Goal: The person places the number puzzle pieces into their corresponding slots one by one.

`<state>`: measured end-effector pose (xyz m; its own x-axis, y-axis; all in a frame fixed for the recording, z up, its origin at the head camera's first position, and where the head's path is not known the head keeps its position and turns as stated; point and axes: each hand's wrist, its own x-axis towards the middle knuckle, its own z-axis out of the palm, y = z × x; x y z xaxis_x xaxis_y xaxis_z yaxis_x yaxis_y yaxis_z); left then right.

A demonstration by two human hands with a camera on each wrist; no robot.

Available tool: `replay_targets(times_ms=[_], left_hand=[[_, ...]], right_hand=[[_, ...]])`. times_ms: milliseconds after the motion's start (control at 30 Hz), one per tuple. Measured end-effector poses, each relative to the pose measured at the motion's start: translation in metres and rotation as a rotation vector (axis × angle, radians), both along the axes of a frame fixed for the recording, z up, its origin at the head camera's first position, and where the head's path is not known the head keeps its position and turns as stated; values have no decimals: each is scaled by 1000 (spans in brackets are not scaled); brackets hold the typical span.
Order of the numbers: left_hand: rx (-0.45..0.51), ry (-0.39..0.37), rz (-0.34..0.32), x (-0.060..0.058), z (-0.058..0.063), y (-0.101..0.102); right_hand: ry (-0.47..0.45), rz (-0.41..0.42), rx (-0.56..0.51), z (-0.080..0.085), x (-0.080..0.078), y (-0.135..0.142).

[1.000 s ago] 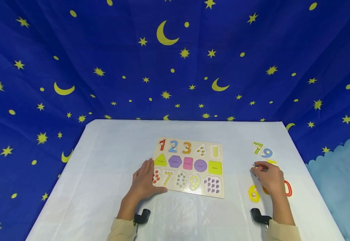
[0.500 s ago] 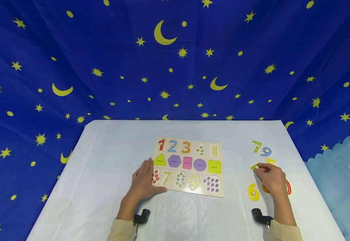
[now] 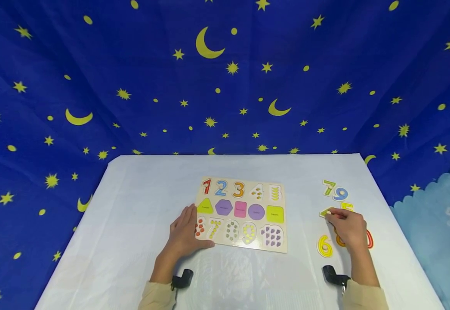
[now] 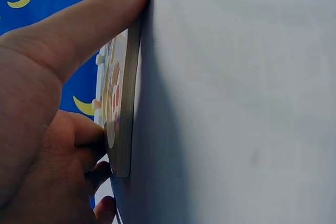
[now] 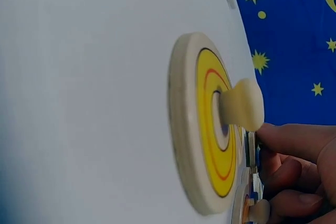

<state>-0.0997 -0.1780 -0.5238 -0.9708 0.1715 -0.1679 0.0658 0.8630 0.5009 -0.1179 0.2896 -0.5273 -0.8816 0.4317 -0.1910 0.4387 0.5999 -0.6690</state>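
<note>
A wooden number puzzle board (image 3: 244,249) lies mid-table, with the 1, 2 and 3 pieces seated in its top row. My left hand (image 3: 184,232) rests at the board's near left corner, its fingers along the left side and its thumb (image 4: 84,30) at the near edge. To the right of the board, my right hand (image 3: 349,228) pinches a green number piece (image 3: 324,212) by its knob, low over or on the table; its number is partly hidden. Nearer me lies the yellow 6 piece (image 3: 324,246), whose knob (image 5: 247,103) looms in the right wrist view.
Beyond the right hand lie a green 7 piece (image 3: 329,187), a blue 9 piece (image 3: 340,193) and a yellow 5 piece (image 3: 346,206). A red piece (image 3: 370,239) and an orange piece (image 3: 339,240) are partly hidden by the right wrist. Starry blue cloth (image 3: 225,107) surrounds the white table (image 3: 151,172).
The green piece has come into sight at the right fingertips, where it was mostly hidden a second ago. My left hand stays on the board. The head view has shifted slightly.
</note>
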Motion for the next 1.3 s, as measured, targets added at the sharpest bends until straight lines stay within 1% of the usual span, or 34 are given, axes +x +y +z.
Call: replay_targets(times_ms=[167, 333, 467, 567, 633, 867, 1033, 1133, 1300], left_hand=[[-12, 6, 2, -1, 0, -1], [-15, -12, -2, -1, -1, 0], [-16, -9, 10, 0, -2, -1], [-11, -6, 6, -1, -2, -1], [-11, -5, 1, -2, -2, 0], [-25, -13, 1, -2, -2, 2], [-15, 4, 2, -2, -3, 1], [-10, 2, 4, -1, -4, 1], [-1, 11, 8, -1, -4, 2]], right_hand=[[-6, 8, -16, 3, -3, -3], [15, 45, 38, 6, -7, -8], [7, 64, 9, 7, -10, -16], [-4, 66, -21, 8, -12, -21], [-2, 77, -22, 8, -13, -23], [59, 146, 10, 9, -21, -35], [75, 158, -12, 4, -28, -45], [75, 165, -28, 2, -31, -51], [92, 187, -41, 2, -36, -58]])
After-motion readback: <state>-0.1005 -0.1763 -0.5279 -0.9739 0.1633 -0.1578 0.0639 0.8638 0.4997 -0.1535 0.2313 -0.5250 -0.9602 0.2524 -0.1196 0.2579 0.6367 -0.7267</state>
